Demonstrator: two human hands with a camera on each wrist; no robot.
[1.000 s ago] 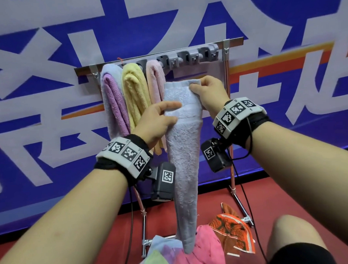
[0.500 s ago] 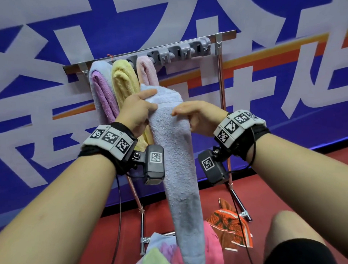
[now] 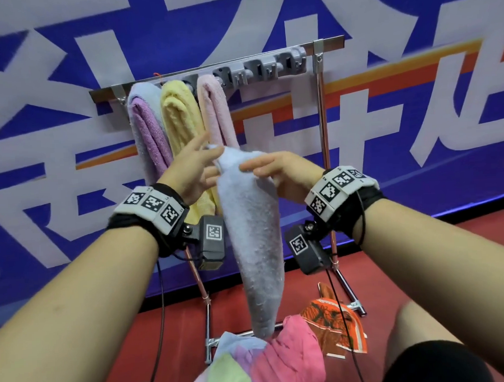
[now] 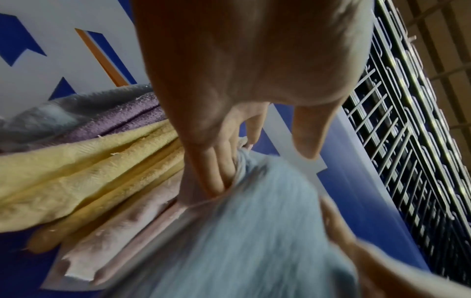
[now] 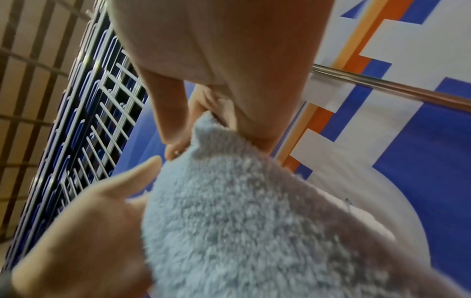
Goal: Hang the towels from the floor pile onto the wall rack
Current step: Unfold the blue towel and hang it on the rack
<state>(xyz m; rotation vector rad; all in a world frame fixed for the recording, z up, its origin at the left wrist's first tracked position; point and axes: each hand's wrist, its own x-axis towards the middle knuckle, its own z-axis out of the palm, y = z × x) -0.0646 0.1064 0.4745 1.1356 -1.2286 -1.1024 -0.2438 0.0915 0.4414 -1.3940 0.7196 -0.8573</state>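
A red floor (image 3: 450, 257) meets a wall covered by a blue banner (image 3: 410, 16) with large white characters and an orange stripe. Against it stands a metal rack (image 3: 323, 124) with a top bar and a strip of grey clips (image 3: 262, 67). Three towels hang there side by side: a lilac towel (image 3: 147, 126), a yellow towel (image 3: 181, 118) and a pink towel (image 3: 215, 114). A fourth, a pale blue towel (image 3: 252, 234), is held in front of the rack, its tail dangling down to the floor pile (image 3: 269, 360) of mixed cloths. The left hand (image 3: 192, 170) pinches its top corner with fingers partly spread; the right hand (image 3: 284, 172) grips the bunched top from the other side.
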